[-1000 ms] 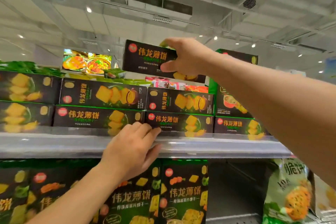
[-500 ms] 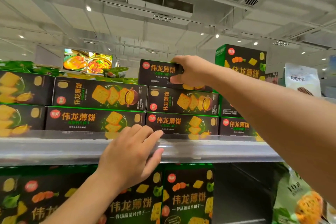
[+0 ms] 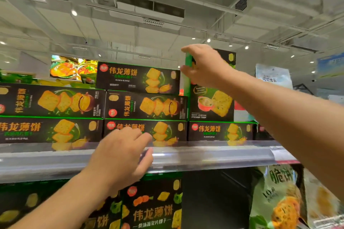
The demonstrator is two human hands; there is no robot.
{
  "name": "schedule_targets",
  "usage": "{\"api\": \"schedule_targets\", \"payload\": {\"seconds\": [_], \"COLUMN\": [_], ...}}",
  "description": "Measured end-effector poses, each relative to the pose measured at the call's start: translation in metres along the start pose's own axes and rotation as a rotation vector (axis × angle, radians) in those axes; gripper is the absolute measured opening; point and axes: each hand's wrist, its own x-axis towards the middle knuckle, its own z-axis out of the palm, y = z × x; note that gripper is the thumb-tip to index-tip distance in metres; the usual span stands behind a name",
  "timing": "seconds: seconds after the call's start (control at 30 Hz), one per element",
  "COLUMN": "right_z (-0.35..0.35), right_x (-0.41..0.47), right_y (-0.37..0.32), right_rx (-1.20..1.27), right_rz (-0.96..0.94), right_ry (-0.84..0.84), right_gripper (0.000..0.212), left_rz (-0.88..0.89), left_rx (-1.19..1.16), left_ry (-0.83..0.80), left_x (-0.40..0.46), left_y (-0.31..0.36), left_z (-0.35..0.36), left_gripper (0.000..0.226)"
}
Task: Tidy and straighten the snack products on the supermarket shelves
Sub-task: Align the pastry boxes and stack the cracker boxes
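Right hand seemingly grips upright box; left hand rests on shelf edge.

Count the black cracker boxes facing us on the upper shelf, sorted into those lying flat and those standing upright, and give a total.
boxes lying flat: 6
box standing upright: 1
Total: 7

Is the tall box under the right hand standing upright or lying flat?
Upright: the tall box stands on end atop a flat box, right hand at its top.
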Motion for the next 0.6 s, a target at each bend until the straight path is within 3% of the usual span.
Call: {"api": "schedule_targets", "payload": {"seconds": [0.2, 0.37, 0.6], "right_z": [-0.012, -0.008, -0.015], "right_x": [0.005, 0.009, 0.020], "right_y": [0.061, 0.084, 0.088], "right_rx": [0.026, 0.009, -0.132], "right_rz": [-0.076, -0.025, -0.056], "right_ry": [0.114, -0.068, -0.084], "right_gripper": [0.057, 0.069, 0.074], "left_rz": [-0.120, -0.121, -0.124], "left_rx": [-0.016, 0.024, 0.070], "left_ry": [0.088, 0.133, 0.144], "left_x": [0.031, 0.029, 0.027], "left_y": [0.046, 0.047, 0.049], "left_z": [0.035, 0.038, 0.041], "left_gripper": [0.032, 0.029, 0.029]}}
